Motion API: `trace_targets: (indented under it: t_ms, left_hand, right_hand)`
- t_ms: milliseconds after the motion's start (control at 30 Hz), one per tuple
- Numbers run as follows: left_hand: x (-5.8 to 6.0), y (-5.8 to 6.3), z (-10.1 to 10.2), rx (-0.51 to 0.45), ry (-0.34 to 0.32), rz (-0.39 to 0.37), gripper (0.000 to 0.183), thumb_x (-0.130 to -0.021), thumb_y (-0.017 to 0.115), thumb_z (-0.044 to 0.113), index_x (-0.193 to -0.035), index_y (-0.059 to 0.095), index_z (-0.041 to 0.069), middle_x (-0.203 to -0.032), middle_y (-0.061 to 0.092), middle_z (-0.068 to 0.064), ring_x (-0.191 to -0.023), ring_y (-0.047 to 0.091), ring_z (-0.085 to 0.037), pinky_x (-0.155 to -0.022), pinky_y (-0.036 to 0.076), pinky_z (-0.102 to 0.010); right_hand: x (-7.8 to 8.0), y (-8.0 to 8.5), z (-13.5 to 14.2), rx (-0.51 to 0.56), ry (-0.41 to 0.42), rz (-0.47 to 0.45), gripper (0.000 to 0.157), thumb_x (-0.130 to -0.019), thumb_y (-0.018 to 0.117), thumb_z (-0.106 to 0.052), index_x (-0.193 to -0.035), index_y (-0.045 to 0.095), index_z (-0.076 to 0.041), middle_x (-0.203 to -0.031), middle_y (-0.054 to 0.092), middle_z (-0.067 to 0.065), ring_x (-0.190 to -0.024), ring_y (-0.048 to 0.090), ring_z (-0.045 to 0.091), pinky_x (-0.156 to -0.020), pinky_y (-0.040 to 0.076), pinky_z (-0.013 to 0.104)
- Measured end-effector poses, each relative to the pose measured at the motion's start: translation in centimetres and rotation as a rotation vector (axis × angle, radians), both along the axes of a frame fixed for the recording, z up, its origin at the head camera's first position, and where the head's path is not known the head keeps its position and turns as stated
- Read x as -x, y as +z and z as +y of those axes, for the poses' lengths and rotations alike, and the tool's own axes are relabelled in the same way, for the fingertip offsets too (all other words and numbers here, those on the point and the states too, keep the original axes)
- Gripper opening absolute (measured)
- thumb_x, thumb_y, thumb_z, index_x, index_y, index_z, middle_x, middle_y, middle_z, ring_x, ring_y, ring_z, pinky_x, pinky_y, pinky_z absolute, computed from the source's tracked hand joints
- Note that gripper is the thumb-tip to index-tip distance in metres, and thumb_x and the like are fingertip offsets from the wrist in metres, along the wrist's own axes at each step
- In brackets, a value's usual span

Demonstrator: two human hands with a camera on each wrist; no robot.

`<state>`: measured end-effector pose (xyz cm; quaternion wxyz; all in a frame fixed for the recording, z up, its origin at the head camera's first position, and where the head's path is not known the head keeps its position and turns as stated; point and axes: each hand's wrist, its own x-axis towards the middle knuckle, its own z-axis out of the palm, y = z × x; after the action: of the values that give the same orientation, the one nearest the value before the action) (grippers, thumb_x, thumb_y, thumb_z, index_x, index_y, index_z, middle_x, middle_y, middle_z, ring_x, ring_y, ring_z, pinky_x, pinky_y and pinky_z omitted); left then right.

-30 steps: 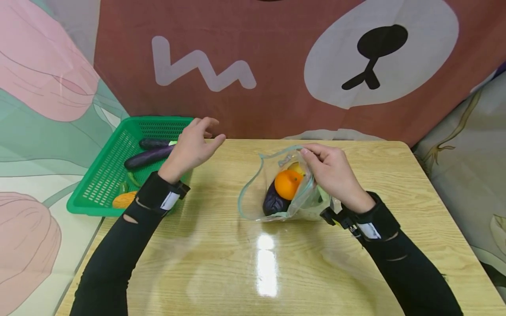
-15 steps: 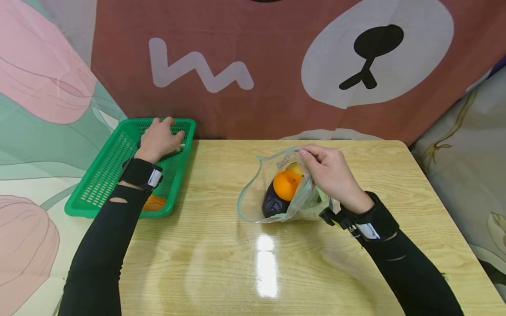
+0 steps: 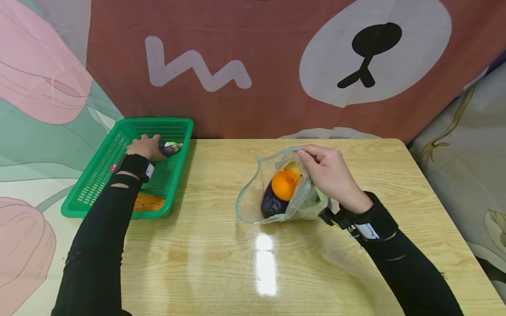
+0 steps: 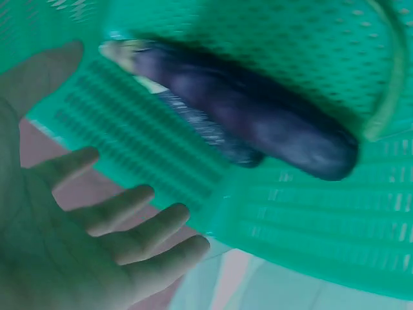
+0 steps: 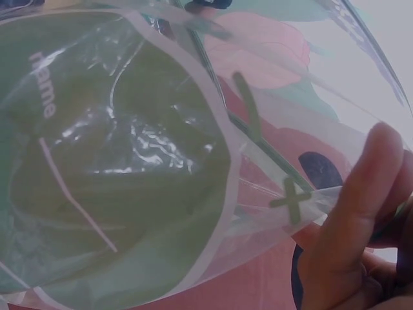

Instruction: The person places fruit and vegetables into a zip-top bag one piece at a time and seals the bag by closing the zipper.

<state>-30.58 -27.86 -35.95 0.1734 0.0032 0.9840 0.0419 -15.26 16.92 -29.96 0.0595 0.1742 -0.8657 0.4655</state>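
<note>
My left hand (image 3: 146, 148) is down inside a green plastic basket (image 3: 182, 175), over the eggplants. In the left wrist view its fingers (image 4: 129, 210) are spread, just apart from a long purple eggplant (image 4: 251, 113). A second, darker eggplant (image 4: 210, 126) lies partly under that one. In the head view only a stem end of an eggplant (image 3: 171, 149) shows past the hand. My right hand (image 3: 330, 171) pinches the rim of a clear zip bag (image 3: 247, 204) between thumb and fingers. The bag's mouth gapes leftward, showing an orange (image 3: 285, 185) and a dark purple wrinkled item (image 3: 272, 205).
An orange ridged vegetable (image 3: 148, 202) lies at the basket's near end, and a thin curved green pod (image 4: 392, 77) is farther along. Behind the orange in the bag is something yellow (image 3: 293, 168). A printed cloth (image 3: 221, 109) hangs behind the wooden table (image 3: 213, 263).
My left hand has moved left from above the basket's right rim, then down into the basket by the eggplants. My right hand keeps holding the bag's rim in place.
</note>
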Motion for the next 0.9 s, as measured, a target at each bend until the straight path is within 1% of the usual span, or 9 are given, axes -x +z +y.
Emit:
trace_targets:
  t_ms: [67, 167, 267, 333, 467, 533, 700, 800, 900]
  left_hand:
    - [0.3, -0.5, -0.4, 0.005, -0.002, -0.043, 0.081, -0.087, 0.065, 0.030, -0.145, 0.020, -0.003, -0.134, 0.021, -0.043, -0.112, 0.027, -0.066, -0.084, 0.034, -0.070]
    - [0.3, -1.2, -1.2, -0.010, 0.007, -0.103, 0.083, -0.087, 0.066, 0.031, -0.145, 0.018, -0.004, -0.135, 0.020, -0.042, -0.114, 0.026, -0.066, -0.085, 0.033, -0.070]
    - [0.2, -1.9, -1.9, -0.032, 0.015, -0.150, 0.085, -0.087, 0.066, 0.032, -0.144, 0.016, -0.006, -0.136, 0.019, -0.043, -0.117, 0.026, -0.064, -0.087, 0.033, -0.069]
    - [0.3, -2.3, -2.3, -0.044, 0.018, -0.166, 0.086, -0.086, 0.066, 0.032, -0.144, 0.015, -0.007, -0.136, 0.020, -0.043, -0.118, 0.027, -0.062, -0.088, 0.034, -0.068]
    - [0.4, -3.1, -2.8, -0.067, 0.019, -0.174, 0.088, -0.086, 0.067, 0.033, -0.144, 0.015, -0.007, -0.134, 0.023, -0.043, -0.117, 0.030, -0.060, -0.087, 0.035, -0.066]
    - [0.3, -3.3, -2.8, -0.076, 0.029, -0.179, 0.089, -0.086, 0.066, 0.033, -0.145, 0.012, -0.006, -0.136, 0.020, -0.043, -0.119, 0.028, -0.061, -0.088, 0.034, -0.067]
    - [0.0, -2.9, -2.4, -0.068, 0.049, -0.173, 0.089, -0.087, 0.065, 0.030, -0.147, 0.008, -0.005, -0.139, 0.008, -0.045, -0.121, 0.018, -0.065, -0.090, 0.031, -0.069]
    - [-0.1, -2.8, -2.1, -0.056, 0.058, -0.151, 0.087, -0.087, 0.065, 0.029, -0.145, 0.011, -0.005, -0.137, 0.010, -0.045, -0.118, 0.021, -0.067, -0.089, 0.033, -0.069]
    - [0.1, -2.9, -1.9, -0.044, 0.058, -0.142, 0.083, -0.087, 0.066, 0.026, -0.144, 0.015, -0.006, -0.134, 0.013, -0.047, -0.116, 0.021, -0.067, -0.088, 0.034, -0.068]
  right_hand:
    - [0.0, 0.0, -0.1, -0.002, 0.001, -0.005, 0.031, -0.100, 0.049, -0.022, -0.122, 0.063, -0.004, -0.055, 0.049, 0.007, -0.043, 0.050, 0.029, -0.039, 0.040, 0.030]
    - [-0.1, -0.1, -0.1, -0.005, 0.002, -0.017, 0.031, -0.100, 0.049, -0.020, -0.122, 0.063, -0.004, -0.054, 0.048, 0.006, -0.043, 0.051, 0.029, -0.040, 0.040, 0.030]
    - [-0.1, 0.0, -0.2, -0.013, 0.000, -0.025, 0.030, -0.100, 0.049, -0.020, -0.121, 0.063, -0.004, -0.053, 0.046, 0.006, -0.043, 0.050, 0.028, -0.039, 0.039, 0.029]
    - [-0.2, 0.0, -0.2, -0.013, 0.001, -0.024, 0.031, -0.100, 0.049, -0.021, -0.122, 0.063, -0.004, -0.052, 0.045, 0.006, -0.042, 0.050, 0.028, -0.040, 0.040, 0.029]
    - [-0.2, 0.1, -0.3, -0.009, 0.002, -0.030, 0.031, -0.100, 0.049, -0.021, -0.123, 0.063, -0.004, -0.052, 0.046, 0.005, -0.042, 0.050, 0.027, -0.041, 0.041, 0.029]
    - [-0.3, 0.2, -0.3, -0.008, 0.004, -0.032, 0.032, -0.100, 0.049, -0.021, -0.123, 0.062, -0.003, -0.052, 0.046, 0.005, -0.042, 0.050, 0.027, -0.042, 0.042, 0.028]
    - [-0.2, 0.1, -0.2, -0.012, 0.005, -0.015, 0.030, -0.100, 0.049, -0.020, -0.119, 0.064, -0.004, -0.052, 0.046, 0.005, -0.042, 0.050, 0.027, -0.041, 0.042, 0.029]
    - [-0.2, 0.1, -0.2, -0.016, 0.004, -0.010, 0.029, -0.100, 0.049, -0.020, -0.118, 0.065, -0.004, -0.052, 0.045, 0.005, -0.042, 0.050, 0.027, -0.041, 0.041, 0.028]
    - [-0.2, 0.1, -0.1, -0.018, 0.002, -0.012, 0.030, -0.100, 0.048, -0.020, -0.119, 0.065, -0.004, -0.052, 0.045, 0.005, -0.042, 0.050, 0.026, -0.041, 0.041, 0.028]
